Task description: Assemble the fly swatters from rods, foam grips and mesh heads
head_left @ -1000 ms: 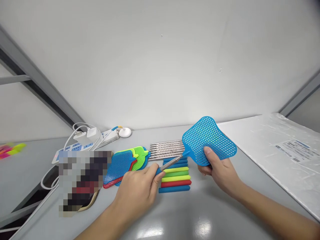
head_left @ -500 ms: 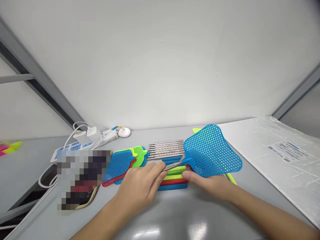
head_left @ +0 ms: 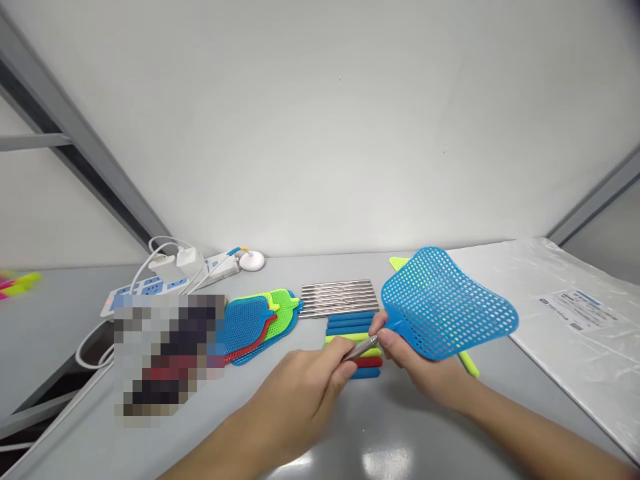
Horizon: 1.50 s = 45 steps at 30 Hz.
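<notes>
My left hand [head_left: 313,383] is closed on a silver metal rod [head_left: 361,348], its thumb and fingers pinching it. The neck of a blue mesh fly swatter head [head_left: 447,303] is pinched in my right hand [head_left: 415,357], where the rod's end meets it. The mesh fans out to the right, tilted above the table. Beneath my hands, several coloured handle tubes [head_left: 354,323] in blue, yellow-green and red lie side by side, partly covered. Behind them is a row of silver rods [head_left: 340,298]. Loose swatter heads [head_left: 245,323] in blue, green and red overlap to the left.
A white power strip [head_left: 165,287] with plugs and cables stands at the back left, near a round white device [head_left: 252,261]. A blurred-out patch covers something at left. White wrapped sheet [head_left: 565,300] lies at right. A yellow-green swatter [head_left: 469,363] shows behind the blue mesh.
Both hands have shifted right and slightly down in the view with the rod and blue swatter head. My right fingers now pinch closer around the joint. The view has shifted slightly.
</notes>
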Each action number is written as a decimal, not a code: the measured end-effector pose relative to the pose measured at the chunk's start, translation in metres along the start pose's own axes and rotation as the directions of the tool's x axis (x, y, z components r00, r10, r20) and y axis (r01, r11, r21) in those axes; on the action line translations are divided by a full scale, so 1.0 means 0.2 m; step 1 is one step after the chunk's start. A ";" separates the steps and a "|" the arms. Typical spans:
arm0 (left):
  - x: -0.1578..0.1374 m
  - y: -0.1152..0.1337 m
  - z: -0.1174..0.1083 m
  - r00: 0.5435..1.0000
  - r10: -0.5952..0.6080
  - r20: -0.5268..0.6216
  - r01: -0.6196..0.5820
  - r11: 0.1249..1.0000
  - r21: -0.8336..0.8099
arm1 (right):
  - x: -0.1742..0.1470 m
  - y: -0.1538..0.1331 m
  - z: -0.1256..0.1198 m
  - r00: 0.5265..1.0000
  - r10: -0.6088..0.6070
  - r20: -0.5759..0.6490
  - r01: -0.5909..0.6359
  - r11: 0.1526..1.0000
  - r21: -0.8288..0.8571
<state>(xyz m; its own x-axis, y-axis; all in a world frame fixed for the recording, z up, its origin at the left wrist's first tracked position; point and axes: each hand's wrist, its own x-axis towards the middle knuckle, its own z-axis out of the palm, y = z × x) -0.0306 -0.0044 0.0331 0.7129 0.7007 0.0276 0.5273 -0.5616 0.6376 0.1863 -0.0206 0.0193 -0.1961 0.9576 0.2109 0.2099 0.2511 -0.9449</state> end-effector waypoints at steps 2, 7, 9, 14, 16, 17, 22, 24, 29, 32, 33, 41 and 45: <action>-0.01 0.02 -0.01 0.999 -0.037 0.027 0.041 0.990 -0.139 | 0.00 0.01 0.00 1.000 0.023 0.003 -0.023 0.999 0.048; 0.00 0.02 -0.01 0.965 -0.103 0.242 0.236 0.746 -0.623 | 0.00 0.04 0.00 0.991 0.118 0.058 -0.129 0.961 0.247; 0.00 0.01 0.00 0.943 -0.048 0.329 0.298 0.559 -0.774 | 0.01 0.04 0.01 0.987 0.112 0.119 -0.145 0.935 0.323; 0.04 -0.02 0.02 0.928 -0.012 0.372 0.358 0.310 -0.881 | 0.03 0.06 0.04 0.991 0.099 0.090 -0.126 0.923 0.363; 0.05 -0.04 0.02 0.922 0.015 0.387 0.371 0.253 -0.894 | 0.03 0.06 0.05 0.992 0.108 0.063 -0.123 0.925 0.358; 0.06 -0.04 0.02 0.916 0.037 0.399 0.381 0.228 -0.896 | 0.03 0.07 0.06 0.993 0.105 0.052 -0.117 0.923 0.367; 0.07 -0.08 -0.01 0.854 0.167 0.493 0.473 0.145 -0.869 | 0.03 0.05 0.05 0.996 0.082 0.020 -0.083 0.914 0.398; 0.08 -0.10 -0.03 0.835 0.188 0.517 0.497 0.144 -0.856 | 0.03 0.03 0.04 0.997 0.082 0.015 -0.082 0.928 0.362; 0.08 -0.10 -0.05 0.835 0.042 0.549 0.523 0.246 -0.816 | 0.04 0.02 0.03 0.994 0.095 0.059 -0.108 0.952 0.287; 0.06 -0.08 -0.05 0.849 -0.046 0.527 0.514 0.309 -0.800 | 0.04 0.03 0.04 0.989 0.107 0.101 -0.131 0.951 0.280; 0.06 -0.07 -0.05 0.856 -0.054 0.514 0.502 0.323 -0.802 | 0.04 0.04 0.05 0.988 0.110 0.107 -0.137 0.948 0.286; 0.04 0.02 -0.05 0.942 -0.100 0.320 0.298 0.688 -0.662 | 0.02 0.02 0.09 0.985 0.090 0.147 -0.132 0.943 0.307; 0.03 0.08 0.00 0.993 -0.112 -0.040 0.104 0.982 -0.160 | 0.01 0.02 0.11 0.991 0.111 0.078 -0.128 0.960 0.250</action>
<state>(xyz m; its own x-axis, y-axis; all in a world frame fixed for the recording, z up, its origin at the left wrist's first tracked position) -0.0176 -0.0082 0.0435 0.6308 0.7758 -0.0133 0.5177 -0.4080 0.7520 0.1657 -0.0215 0.0107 -0.2459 0.9656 0.0841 -0.0132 0.0834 -0.9964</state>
